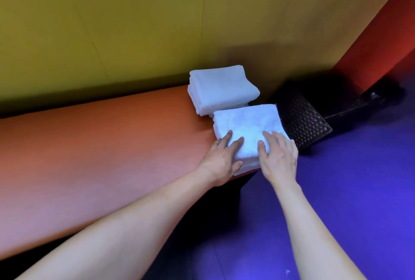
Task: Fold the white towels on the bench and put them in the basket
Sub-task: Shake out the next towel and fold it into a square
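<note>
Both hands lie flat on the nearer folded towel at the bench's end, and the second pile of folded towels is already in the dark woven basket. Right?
Not quite. The head view shows the second pile on the bench, behind the nearer towel, not in the basket. Left hand and right hand do lie flat on the nearer towel.

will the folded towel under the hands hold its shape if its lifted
Probably not by itself: the near towel is soft cloth in loose layers, so it may sag or unfold unless supported underneath. It looks light. It overhangs the bench edge, so a push could tip it off.
</note>
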